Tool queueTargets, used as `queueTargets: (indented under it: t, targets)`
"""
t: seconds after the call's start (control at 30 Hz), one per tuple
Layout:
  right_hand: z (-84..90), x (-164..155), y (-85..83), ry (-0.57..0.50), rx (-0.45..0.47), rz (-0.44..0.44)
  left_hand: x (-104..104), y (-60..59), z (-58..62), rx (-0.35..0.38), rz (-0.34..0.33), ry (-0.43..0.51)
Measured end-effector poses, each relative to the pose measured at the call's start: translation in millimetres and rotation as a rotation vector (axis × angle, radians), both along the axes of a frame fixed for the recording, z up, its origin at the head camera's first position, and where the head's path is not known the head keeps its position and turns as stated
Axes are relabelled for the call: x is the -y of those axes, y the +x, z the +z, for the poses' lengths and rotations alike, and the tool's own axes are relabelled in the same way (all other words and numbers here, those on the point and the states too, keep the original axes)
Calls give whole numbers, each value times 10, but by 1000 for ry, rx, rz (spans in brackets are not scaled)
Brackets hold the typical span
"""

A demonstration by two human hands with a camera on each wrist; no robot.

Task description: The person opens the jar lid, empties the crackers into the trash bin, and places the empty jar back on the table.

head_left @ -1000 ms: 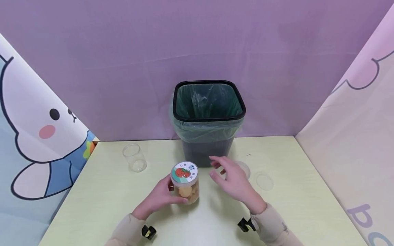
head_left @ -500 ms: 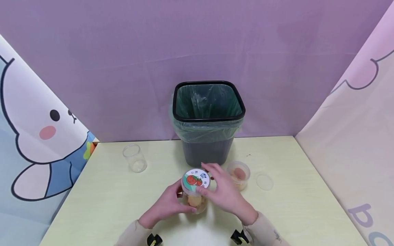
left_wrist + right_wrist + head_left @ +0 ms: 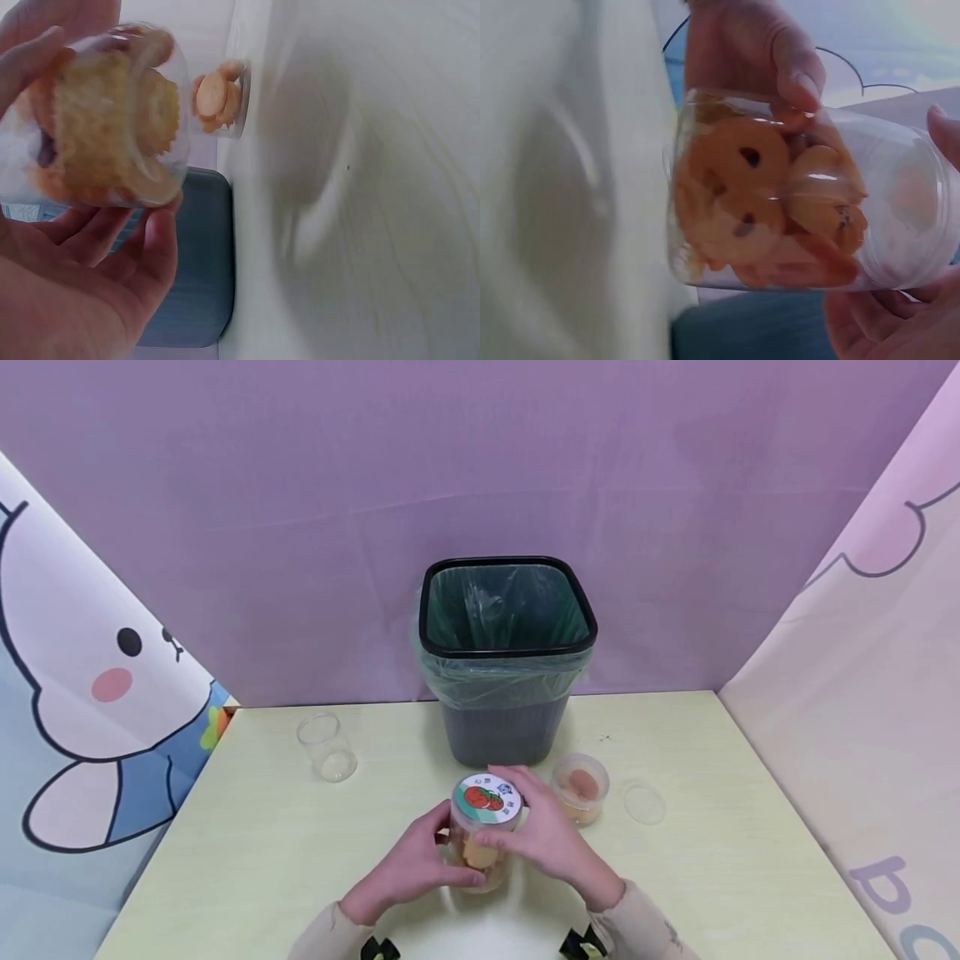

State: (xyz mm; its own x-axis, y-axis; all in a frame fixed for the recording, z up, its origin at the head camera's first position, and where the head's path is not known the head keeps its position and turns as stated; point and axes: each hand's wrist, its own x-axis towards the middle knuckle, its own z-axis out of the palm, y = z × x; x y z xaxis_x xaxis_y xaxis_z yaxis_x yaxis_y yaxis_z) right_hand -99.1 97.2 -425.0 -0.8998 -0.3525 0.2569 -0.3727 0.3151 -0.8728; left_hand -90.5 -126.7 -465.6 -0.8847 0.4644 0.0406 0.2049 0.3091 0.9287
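Head view. Clear cookie jar point(image 3: 482, 839) gripped around its body by left hand point(image 3: 416, 868), at table's point(image 3: 247, 843) near middle, in front of black trash bin point(image 3: 508, 660). Right hand point(image 3: 547, 839) curled over jar's lid point(image 3: 487, 799), fingers clasping its rim. Compared with a second ago: right hand, then spread and empty above the table, brought down onto the lid; jar shifted rightward and nearer the bin; judged as the start of unscrewing, lid not yet off. Open small cup of cookies point(image 3: 580, 787) just right of the hands, its loose clear lid point(image 3: 645, 802) farther right, empty clear jar point(image 3: 327, 745) well apart at far left. Bin lined with a green bag point(image 3: 510, 610).

Left wrist view. Jar point(image 3: 105, 124) seen from below, held off the tabletop, packed with round golden cookies; left hand's fingers point(image 3: 150, 255) wrapped under its base. Small cup point(image 3: 217, 97) beyond it, bin's dark wall point(image 3: 191, 262) behind.

Right wrist view. Jar point(image 3: 780, 195) lying sideways across the frame, cookies with dark spots pressed to its wall. Left hand's thumb point(image 3: 799, 71) clamped on its body; right hand's fingers point(image 3: 877, 322) closed about the lid end.
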Motion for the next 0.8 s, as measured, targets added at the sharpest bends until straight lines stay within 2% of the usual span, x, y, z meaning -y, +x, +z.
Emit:
queueTargets:
  t: [0.13,0.37,0.57,0.8]
  targets:
    - [-31,-16,-28,-230,68,69,-1,1,10,24,-4,43]
    - [-21,-8,-26,-386,110,98,-38,-5,61,127,-12,127]
    - [-25,-26,-22,-516,186,124,-77,-9,132,79,1,97]
    - [-29,-39,-32,-587,190,161,-123,4,184,57,-2,128]
